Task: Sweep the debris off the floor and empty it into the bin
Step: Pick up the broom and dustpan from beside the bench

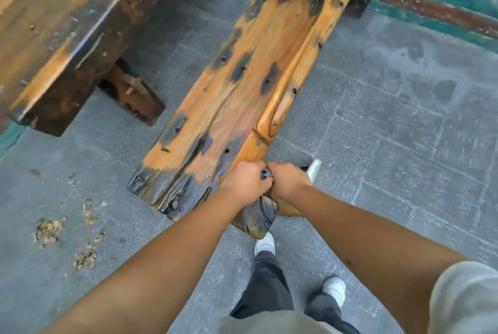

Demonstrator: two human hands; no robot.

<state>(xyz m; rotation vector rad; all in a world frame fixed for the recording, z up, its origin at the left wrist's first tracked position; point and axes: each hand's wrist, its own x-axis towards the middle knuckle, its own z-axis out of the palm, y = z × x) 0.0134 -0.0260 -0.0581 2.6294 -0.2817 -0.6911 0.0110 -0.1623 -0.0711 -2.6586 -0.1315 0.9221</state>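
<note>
Two hands, left hand [244, 181] and right hand [288, 180], grip clenched on handle [314, 169], debris [48, 228] far left

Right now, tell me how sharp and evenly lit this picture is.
Head view: the table at upper left is smeared by motion blur with a bright glare streak; the bench is sharper, its varnish shining; the wide lens bends straight edges; light on the floor is soft, without hard shadows; both hands and the debris read fairly clearly.
</note>
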